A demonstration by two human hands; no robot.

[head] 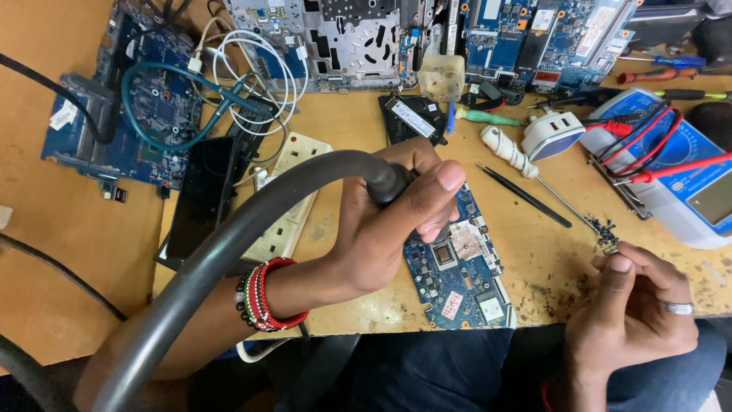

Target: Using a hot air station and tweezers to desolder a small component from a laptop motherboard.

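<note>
gripping the hot-air wand [389, 183] in the left hand [381, 229], over the fragile board [457, 267]. pinching something small, unclear what, in the closed right hand [633, 313]. likely light and stiff, best held by the handle.

— Where does everything sit relative to the circuit board [461, 275] at the counter [84, 252] edge?

— Power strip [293, 194] left of it, tweezers [524, 195] and screwdriver [526, 169] to its right, multimeter [686, 179] farther right, laptop chassis [343, 38] behind.
</note>
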